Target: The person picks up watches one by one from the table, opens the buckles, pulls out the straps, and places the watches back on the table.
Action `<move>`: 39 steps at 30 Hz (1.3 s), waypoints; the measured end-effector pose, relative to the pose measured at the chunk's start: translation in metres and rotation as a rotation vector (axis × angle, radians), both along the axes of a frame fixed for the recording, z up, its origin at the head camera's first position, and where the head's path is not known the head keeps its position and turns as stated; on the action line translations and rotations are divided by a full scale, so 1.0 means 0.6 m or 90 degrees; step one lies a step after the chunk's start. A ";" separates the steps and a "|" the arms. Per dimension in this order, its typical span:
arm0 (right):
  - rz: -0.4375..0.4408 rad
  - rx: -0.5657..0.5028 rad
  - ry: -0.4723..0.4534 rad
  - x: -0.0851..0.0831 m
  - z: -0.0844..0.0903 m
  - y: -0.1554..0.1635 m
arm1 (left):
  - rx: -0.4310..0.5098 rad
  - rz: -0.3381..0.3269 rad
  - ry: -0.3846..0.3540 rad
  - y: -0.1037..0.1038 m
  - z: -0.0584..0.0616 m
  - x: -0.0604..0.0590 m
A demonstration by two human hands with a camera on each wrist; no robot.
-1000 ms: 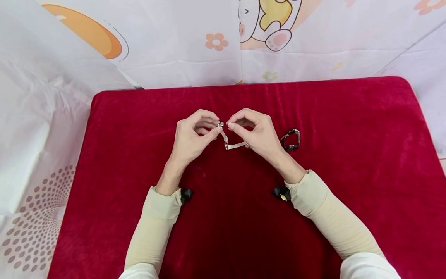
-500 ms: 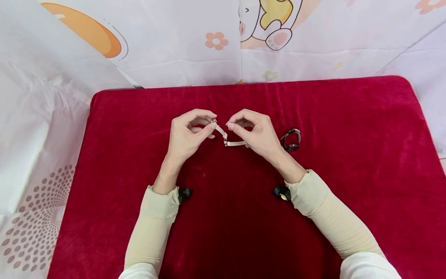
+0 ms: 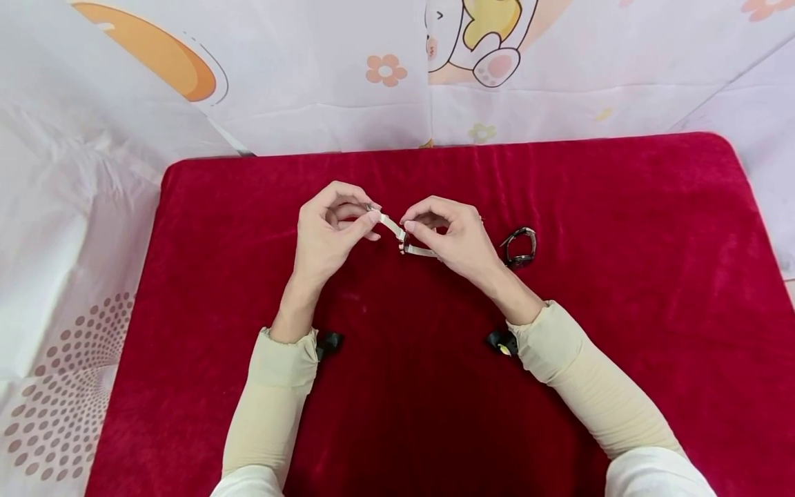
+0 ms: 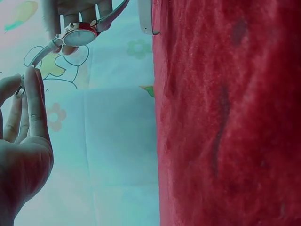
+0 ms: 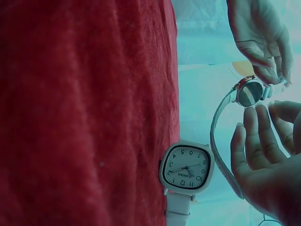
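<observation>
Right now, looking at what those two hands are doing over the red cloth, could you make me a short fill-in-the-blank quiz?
1. Both hands hold a small ____ with a pale strap between them.
2. The left hand pinches one end of the strap; the right hand grips the ____ end.
3. A second, dark watch lies on the ____ cloth beside the right hand.

Missing words: watch; other; red

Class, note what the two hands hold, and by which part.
A small pale-strapped wristwatch: left hand pinches one strap end, right hand holds the other strap.
</observation>
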State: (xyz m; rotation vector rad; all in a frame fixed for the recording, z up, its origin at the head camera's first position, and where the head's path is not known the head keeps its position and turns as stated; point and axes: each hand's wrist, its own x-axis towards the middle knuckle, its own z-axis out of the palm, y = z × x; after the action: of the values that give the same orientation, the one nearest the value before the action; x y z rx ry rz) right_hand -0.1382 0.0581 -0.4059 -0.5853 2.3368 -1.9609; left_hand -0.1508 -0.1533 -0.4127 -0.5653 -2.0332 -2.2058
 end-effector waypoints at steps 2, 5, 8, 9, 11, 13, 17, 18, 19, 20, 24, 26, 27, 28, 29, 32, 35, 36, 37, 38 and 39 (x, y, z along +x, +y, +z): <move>0.007 0.008 -0.012 0.001 0.002 0.000 | 0.004 0.000 0.000 0.000 0.001 0.001; 0.019 0.021 -0.026 0.002 0.000 0.001 | 0.011 -0.002 0.002 -0.001 0.000 0.002; 0.041 0.019 -0.031 0.002 -0.004 0.001 | 0.025 0.002 0.011 -0.003 -0.001 0.001; 0.047 0.017 -0.031 0.002 -0.005 0.001 | 0.029 0.006 0.015 -0.003 -0.001 0.001; 0.053 0.015 -0.030 0.002 -0.006 0.001 | 0.037 0.014 0.023 -0.004 -0.001 -0.001; 0.055 0.014 -0.029 0.003 -0.007 0.000 | 0.043 0.024 0.029 -0.005 -0.001 -0.001; 0.061 0.016 -0.029 0.005 -0.006 0.000 | 0.060 0.037 0.033 -0.004 -0.001 -0.002; 0.066 0.013 -0.032 0.005 -0.006 -0.001 | 0.064 0.041 0.032 -0.004 -0.001 -0.002; 0.070 0.010 -0.034 0.006 -0.006 -0.001 | 0.068 0.043 0.032 -0.003 -0.001 -0.002; 0.076 0.006 -0.036 0.007 -0.006 -0.002 | 0.071 0.046 0.032 -0.003 -0.002 -0.002; 0.090 0.003 -0.046 0.009 -0.008 -0.006 | 0.073 0.056 0.034 -0.002 -0.001 -0.001; 0.100 0.004 -0.045 0.006 -0.018 -0.008 | 0.071 0.062 0.035 -0.002 0.000 -0.001; 0.105 0.003 -0.044 0.006 -0.019 -0.009 | 0.068 0.065 0.034 -0.003 0.001 -0.001; 0.110 0.002 -0.042 0.006 -0.021 -0.011 | 0.066 0.067 0.032 -0.004 0.001 -0.001; 0.116 -0.001 -0.040 0.004 -0.028 -0.013 | 0.066 0.070 0.030 -0.004 0.002 0.000; 0.129 -0.003 -0.029 -0.002 -0.048 -0.017 | 0.066 0.074 0.024 -0.007 0.003 0.000; 0.128 0.001 -0.020 -0.007 -0.062 -0.020 | 0.069 0.074 0.023 -0.006 0.004 0.000; 0.126 0.002 -0.017 -0.007 -0.064 -0.020 | 0.070 0.073 0.022 -0.006 0.004 0.000; 0.125 0.003 -0.012 -0.008 -0.065 -0.021 | 0.071 0.074 0.022 -0.006 0.004 0.000; 0.124 0.001 -0.007 -0.008 -0.066 -0.021 | 0.071 0.073 0.022 -0.005 0.004 0.000; 0.123 -0.002 -0.002 -0.009 -0.067 -0.021 | 0.071 0.073 0.022 -0.004 0.004 0.000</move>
State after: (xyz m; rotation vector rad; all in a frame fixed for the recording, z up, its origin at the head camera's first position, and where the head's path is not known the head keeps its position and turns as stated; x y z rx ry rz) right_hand -0.1434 0.0454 -0.4462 -0.7745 2.1825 -1.8786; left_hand -0.1506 -0.1560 -0.4103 -0.4599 -1.8615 -2.2094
